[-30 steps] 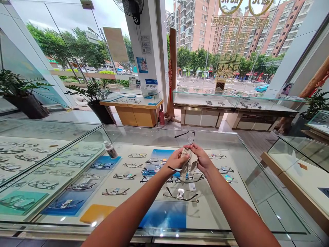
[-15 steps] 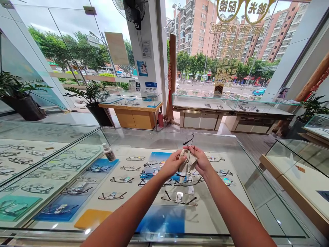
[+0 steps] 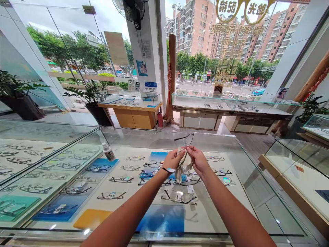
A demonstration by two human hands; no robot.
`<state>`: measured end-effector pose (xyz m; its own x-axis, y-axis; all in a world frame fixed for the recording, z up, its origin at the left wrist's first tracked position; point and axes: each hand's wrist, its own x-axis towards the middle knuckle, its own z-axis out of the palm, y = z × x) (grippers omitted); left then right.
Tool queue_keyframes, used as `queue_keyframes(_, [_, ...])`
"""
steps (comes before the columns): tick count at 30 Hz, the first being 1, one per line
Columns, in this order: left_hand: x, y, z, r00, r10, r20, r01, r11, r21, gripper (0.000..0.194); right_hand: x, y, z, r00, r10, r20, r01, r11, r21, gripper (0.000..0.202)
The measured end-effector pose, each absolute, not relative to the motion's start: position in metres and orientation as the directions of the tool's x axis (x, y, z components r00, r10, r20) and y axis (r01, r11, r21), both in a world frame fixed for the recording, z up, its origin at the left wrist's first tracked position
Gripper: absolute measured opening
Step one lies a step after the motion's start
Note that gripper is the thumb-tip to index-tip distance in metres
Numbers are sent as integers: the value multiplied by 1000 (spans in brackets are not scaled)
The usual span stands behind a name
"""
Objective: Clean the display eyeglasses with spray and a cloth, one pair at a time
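Observation:
Above the glass display case (image 3: 213, 139), my left hand (image 3: 172, 160) is closed around a beige cloth (image 3: 180, 168), which hangs below the fingers. A pair of eyeglasses (image 3: 189, 140) is held between both hands, one lens and a dark temple sticking out above the fingertips. The other lens is hidden by the cloth and fingers. My right hand (image 3: 199, 160) pinches the frame from the right, close to my left fingertips. Rows of eyeglasses (image 3: 179, 197) lie under the glass beneath my hands.
A small white-capped bottle (image 3: 109, 152) stands on the case at left. An orange cloth (image 3: 92, 219) lies near the front edge. Another case (image 3: 295, 192) is on the right. Farther back are display counters (image 3: 133, 116), a potted plant (image 3: 99, 111) and a wooden post (image 3: 171, 75).
The eyeglasses have turned in my hands, so a temple now points left above the fingers. The cloth has shifted slightly left and bunched up.

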<state>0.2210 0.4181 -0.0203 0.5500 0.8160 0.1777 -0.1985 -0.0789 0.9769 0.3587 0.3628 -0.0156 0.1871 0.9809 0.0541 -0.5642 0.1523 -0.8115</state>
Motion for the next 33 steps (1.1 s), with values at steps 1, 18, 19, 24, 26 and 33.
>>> queue_keyframes(1, [221,418,-19,585,795,162,-211,-44,977,72,359,363,-15,190,980,57,-555,155,-817,38])
queue_keyframes(18, [220,407,-7,635,768,81,-237,93,967,62,361,360,-14,217,973,74,-486,174,-857,38])
queue_keyframes(19, [222,408,-8,621,778,93,-245,80,966,62,361,360,-14,220,973,77,-483,177,-857,37])
queue_keyframes(24, [219,417,-14,647,754,116,-173,-3,985,64,363,360,-12,277,957,80,-445,202,-872,37])
queue_keyframes(26, [215,425,-15,657,745,115,-150,-20,988,65,365,360,-11,315,945,91,-420,225,-879,37])
queue_keyframes(33, [197,446,-7,565,813,141,-243,0,970,66,373,360,-11,355,928,116,-223,205,-953,29])
